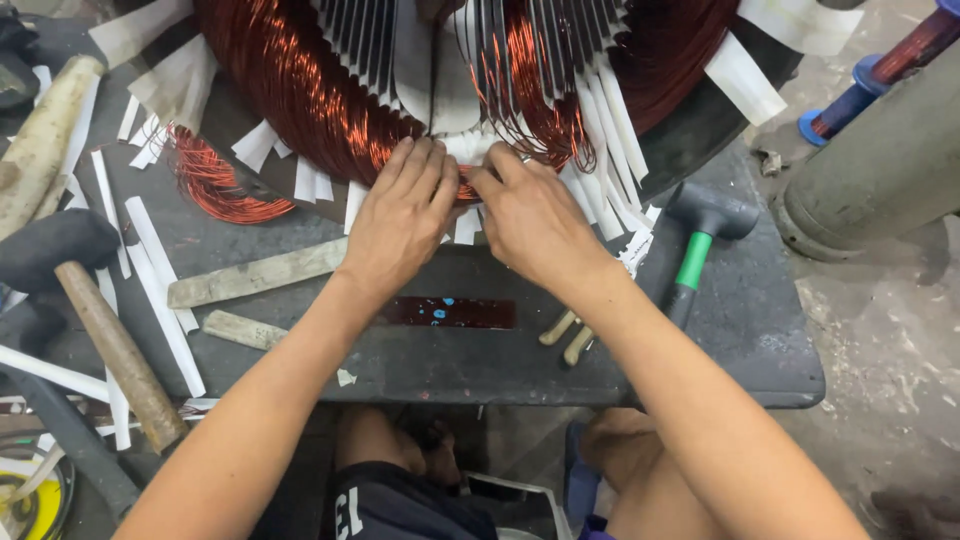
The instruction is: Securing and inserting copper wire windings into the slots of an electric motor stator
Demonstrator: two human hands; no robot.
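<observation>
Now both hands at bench far edge: left hand (pixel 400 215) flat, fingers pressed on copper coil (pixel 300 100); right hand (pixel 530 215) pinching white paper strip (pixel 468 150) (coil dead ahead, slots running away).

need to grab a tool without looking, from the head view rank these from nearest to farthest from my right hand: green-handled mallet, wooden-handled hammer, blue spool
Measured from the right hand:
1. Green-handled mallet, just to its right on the bench.
2. Blue spool, farther right and up, off the bench.
3. Wooden-handled hammer, far across on the left side, beyond the left hand.
</observation>
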